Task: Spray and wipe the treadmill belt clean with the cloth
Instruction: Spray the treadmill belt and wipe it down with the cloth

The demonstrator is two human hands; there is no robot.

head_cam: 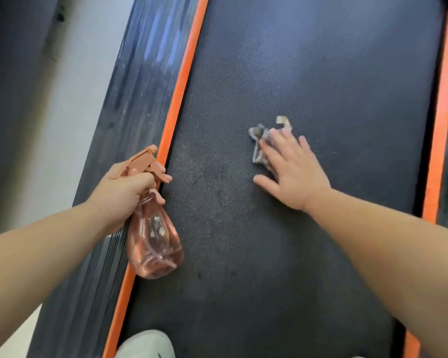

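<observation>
The treadmill belt (321,73) fills most of my view, dark and finely textured, with duller, smudged patches in the near half. The cloth (257,142), a small crumpled grey rag, lies on the belt a little right of its middle. My right hand (292,171) presses flat on it, fingers straight and spread, the thumb touching the belt beside it; the rag's edges stick out past my fingertips. My left hand (122,187) grips the neck of the spray bottle (153,241), a clear pinkish bottle with a tan trigger head, a finger curled over the trigger. It hangs over the left orange strip (181,81) that borders the belt. Beyond the strip runs the ribbed black side rail (130,99). A second orange strip (442,125) edges the right side. A white shoe (145,344) shows at the bottom edge.
</observation>
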